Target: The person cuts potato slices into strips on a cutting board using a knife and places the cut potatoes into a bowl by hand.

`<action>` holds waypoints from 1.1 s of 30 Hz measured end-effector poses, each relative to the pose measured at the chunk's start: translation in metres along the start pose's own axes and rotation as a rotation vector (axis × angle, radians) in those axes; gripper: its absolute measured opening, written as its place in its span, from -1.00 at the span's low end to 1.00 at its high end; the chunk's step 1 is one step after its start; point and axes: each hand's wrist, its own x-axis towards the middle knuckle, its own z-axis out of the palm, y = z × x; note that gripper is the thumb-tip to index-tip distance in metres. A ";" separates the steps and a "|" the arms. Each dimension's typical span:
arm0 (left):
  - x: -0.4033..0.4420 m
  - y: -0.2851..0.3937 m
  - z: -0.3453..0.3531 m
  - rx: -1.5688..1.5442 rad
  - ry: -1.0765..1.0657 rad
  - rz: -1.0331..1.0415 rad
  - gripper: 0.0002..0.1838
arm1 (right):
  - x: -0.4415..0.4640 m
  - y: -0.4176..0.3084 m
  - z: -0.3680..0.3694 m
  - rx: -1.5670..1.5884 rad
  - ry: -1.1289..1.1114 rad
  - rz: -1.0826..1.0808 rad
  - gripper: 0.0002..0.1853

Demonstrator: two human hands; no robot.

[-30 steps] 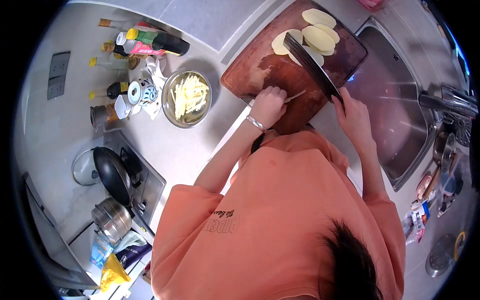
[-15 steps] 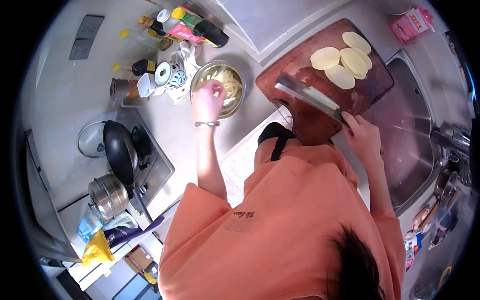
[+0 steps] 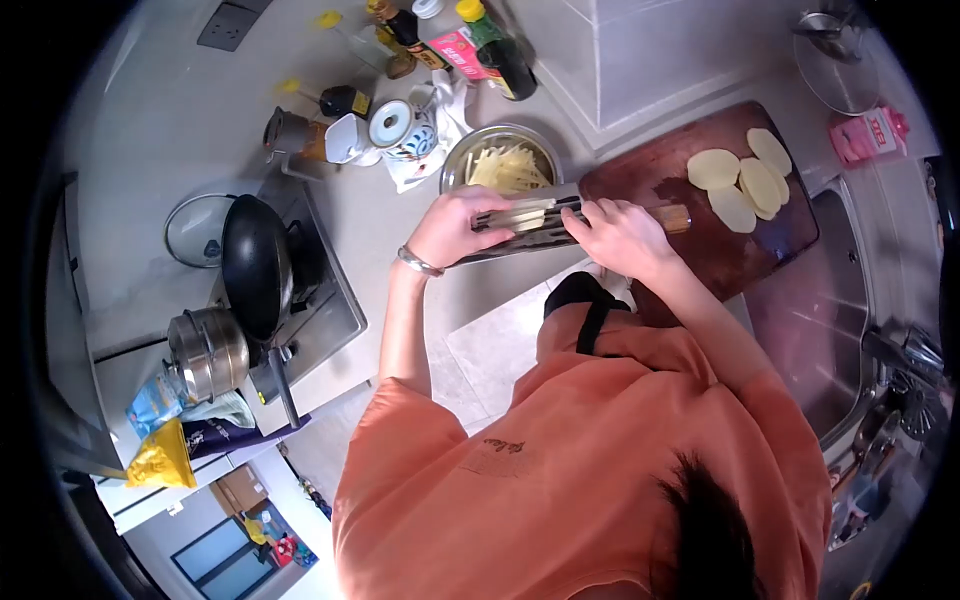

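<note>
A cleaver (image 3: 573,190) with a wide metal blade lies across the front of the metal bowl (image 3: 547,152), its wooden handle pointing right. My right hand (image 3: 625,238) is closed on it where blade meets handle. Cut potato strips (image 3: 530,217) rest on the blade. Around their left end, the thumb and fingers of my left hand (image 3: 455,230) are closed. More pale potato strips (image 3: 505,168) fill the bowl just behind. Several oval potato slices (image 3: 713,169) lie on the brown cutting board (image 3: 640,165) to the right.
The sink (image 3: 800,290) is right of the board, with a pink carton (image 3: 868,137) behind. Bottles (image 3: 505,65) and a patterned jar (image 3: 405,133) stand behind the bowl. A black wok (image 3: 255,265) and a steel pot (image 3: 208,350) are at left.
The cleaver has moved left from over the board to the bowl's front edge, now with strips on its blade. My left hand has come out of the bowl to those strips.
</note>
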 end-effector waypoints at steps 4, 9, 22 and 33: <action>0.003 -0.027 0.005 0.059 -0.029 -0.007 -0.73 | 0.016 0.002 0.008 -0.066 -0.029 -0.066 -0.75; 0.024 -0.054 0.018 0.111 -0.027 -0.100 -0.85 | 0.019 0.006 0.015 -0.108 -0.086 -0.137 -0.80; 0.072 -0.031 0.003 0.343 0.068 -0.057 -0.84 | -0.064 0.009 -0.033 -0.035 -0.010 0.103 -0.70; 0.184 0.076 0.153 0.295 -0.009 0.326 -0.68 | -0.236 -0.012 -0.102 -0.205 -0.082 0.784 -0.61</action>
